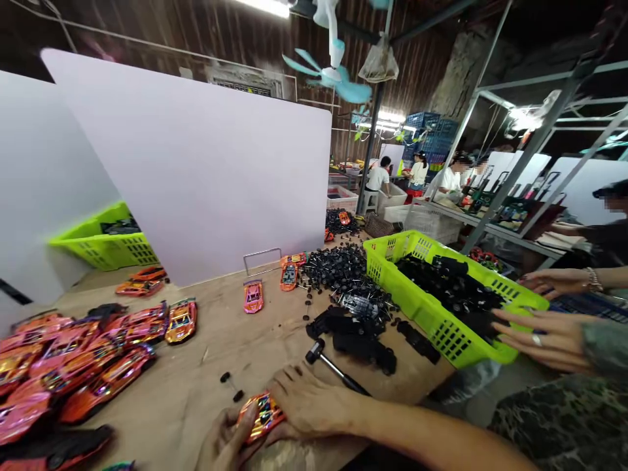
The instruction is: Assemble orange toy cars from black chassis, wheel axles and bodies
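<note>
Low in the head view, an orange toy car body with shiny gold and purple trim is held between both hands. My left hand grips its near left side, thumb along the edge. My right hand lies over its right end, fingers bent down onto it; the fingertips are partly hidden. Just above the car lies a small axle with two black wheels. A hammer with a black head rests beyond my right hand, beside several black car chassis.
Shiny car bodies are heaped at left. Black wheels and axles pile up before the white partition. A co-worker's hands are at the green basket of black parts on the right. A pink car body stands mid-table.
</note>
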Demonstrator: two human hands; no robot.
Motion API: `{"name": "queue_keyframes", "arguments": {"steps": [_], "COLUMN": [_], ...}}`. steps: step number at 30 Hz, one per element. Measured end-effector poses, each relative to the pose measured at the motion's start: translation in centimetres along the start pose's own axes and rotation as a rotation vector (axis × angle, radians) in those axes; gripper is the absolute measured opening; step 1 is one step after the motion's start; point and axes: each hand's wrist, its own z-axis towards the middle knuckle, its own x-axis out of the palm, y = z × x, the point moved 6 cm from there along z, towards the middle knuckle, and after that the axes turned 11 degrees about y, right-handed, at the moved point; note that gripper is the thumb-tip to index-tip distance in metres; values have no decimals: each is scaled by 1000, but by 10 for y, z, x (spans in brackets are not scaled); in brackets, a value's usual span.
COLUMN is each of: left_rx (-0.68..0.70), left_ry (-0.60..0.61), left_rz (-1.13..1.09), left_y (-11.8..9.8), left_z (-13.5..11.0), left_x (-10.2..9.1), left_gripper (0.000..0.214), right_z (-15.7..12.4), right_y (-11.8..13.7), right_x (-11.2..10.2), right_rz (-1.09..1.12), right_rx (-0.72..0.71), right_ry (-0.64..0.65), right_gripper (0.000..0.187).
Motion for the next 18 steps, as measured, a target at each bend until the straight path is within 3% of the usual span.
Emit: {"name": "queue_keyframes", "arguments": {"steps": [4, 8, 12, 18], "left_rx": [45, 14, 24, 86], "left_ry": [-28, 41, -18, -102], "left_rz": [-36, 155, 225, 344], "left_y": [-2, -7, -17, -26], "left_z": [-1, 4, 11, 21], "left_x": [2, -8, -26, -30], "left_gripper": [66, 67, 70, 67], "right_z": [-8, -24, -34, -28], "right_y": [4, -4, -9, -10], "right_x": [5, 22, 31, 27], "right_rz": [116, 139, 100, 124], "right_rx": [28, 96, 106, 146], "right_ry": [-17, -27, -79, -12], "right_gripper": [65, 69, 76, 72]}}
